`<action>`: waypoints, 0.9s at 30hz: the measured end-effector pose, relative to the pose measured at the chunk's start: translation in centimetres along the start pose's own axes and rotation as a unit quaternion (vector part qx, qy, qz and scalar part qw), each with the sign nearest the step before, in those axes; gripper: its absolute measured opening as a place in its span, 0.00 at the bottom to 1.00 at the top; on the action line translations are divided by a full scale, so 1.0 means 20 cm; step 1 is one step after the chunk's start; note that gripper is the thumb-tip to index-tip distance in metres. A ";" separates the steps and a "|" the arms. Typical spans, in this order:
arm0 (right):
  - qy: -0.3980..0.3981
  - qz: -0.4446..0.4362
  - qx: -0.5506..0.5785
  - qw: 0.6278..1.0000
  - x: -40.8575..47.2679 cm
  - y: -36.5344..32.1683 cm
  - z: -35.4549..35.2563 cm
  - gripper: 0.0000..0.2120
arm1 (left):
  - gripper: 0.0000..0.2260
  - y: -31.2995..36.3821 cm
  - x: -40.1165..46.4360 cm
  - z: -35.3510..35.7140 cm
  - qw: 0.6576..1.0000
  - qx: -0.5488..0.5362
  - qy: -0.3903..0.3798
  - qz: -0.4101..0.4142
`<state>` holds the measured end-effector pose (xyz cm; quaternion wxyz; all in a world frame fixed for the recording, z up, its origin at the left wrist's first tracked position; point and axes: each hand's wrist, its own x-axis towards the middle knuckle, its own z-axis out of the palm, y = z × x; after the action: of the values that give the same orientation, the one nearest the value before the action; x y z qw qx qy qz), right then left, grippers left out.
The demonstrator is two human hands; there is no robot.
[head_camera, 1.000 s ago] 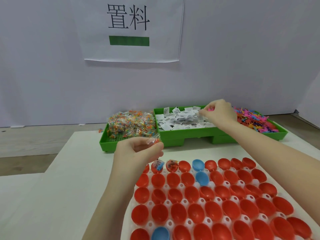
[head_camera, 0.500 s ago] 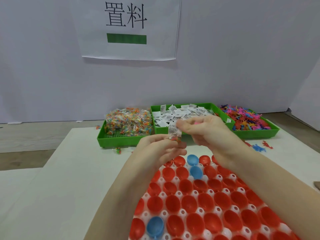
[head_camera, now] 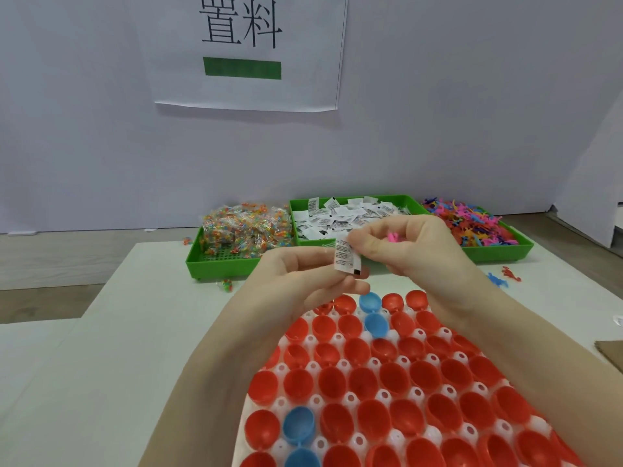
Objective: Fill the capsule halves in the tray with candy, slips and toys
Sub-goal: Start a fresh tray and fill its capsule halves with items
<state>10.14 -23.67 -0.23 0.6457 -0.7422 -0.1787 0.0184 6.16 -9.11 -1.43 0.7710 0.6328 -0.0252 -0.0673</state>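
A white tray (head_camera: 350, 397) in front of me holds many open capsule halves (head_camera: 394, 379), mostly red, a few blue (head_camera: 374, 323). Both hands meet above its far edge. My right hand (head_camera: 414, 251) pinches a printed paper slip (head_camera: 345, 257) between thumb and forefinger and also holds a small pink toy (head_camera: 392, 236) in its curled fingers. My left hand (head_camera: 303, 281) has its fingers curled just under the slip, touching it; what else it holds is hidden. Behind stand three green bins: candy packets (head_camera: 246, 230), slips (head_camera: 344, 217) and coloured toys (head_camera: 472, 224).
Loose toys (head_camera: 504, 276) lie on the white table right of the hands, and one candy packet (head_camera: 226, 284) lies in front of the candy bin. A sign with characters hangs on the grey wall behind. A brown cardboard corner (head_camera: 612, 353) shows at the right edge.
My right hand came back from the slip and toy bins with a slip and a pink toy and joined my left hand, which rose to meet it above the tray's far edge.
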 end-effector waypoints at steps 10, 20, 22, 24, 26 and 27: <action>0.053 -0.079 -0.091 0.991 -0.01 0.01 0.06 0.05 | 0.06 0.00 0.00 0.00 0.998 0.009 0.006 0.055; -0.032 -0.016 0.135 0.990 0.01 0.00 -0.02 0.11 | 0.15 -0.01 0.02 0.02 0.989 0.034 0.117 0.079; -0.028 -0.030 0.118 0.992 0.00 0.00 -0.03 0.11 | 0.16 -0.01 0.02 0.03 0.989 0.047 0.115 0.083; -0.014 -0.041 0.109 0.993 -0.01 0.00 -0.04 0.11 | 0.19 -0.02 0.02 0.03 0.986 0.064 0.119 0.096; 0.006 -0.060 0.079 0.995 -0.01 0.00 -0.04 0.11 | 0.19 -0.02 0.02 0.04 0.984 0.069 0.122 0.109; 0.013 -0.071 0.060 0.996 -0.01 -0.01 -0.05 0.11 | 0.19 -0.02 0.01 0.04 0.984 0.071 0.120 0.113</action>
<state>10.08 -24.61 0.03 0.6914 -0.6875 -0.2207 -0.0264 6.33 -9.92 -1.71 0.7244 0.6823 -0.0082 0.0985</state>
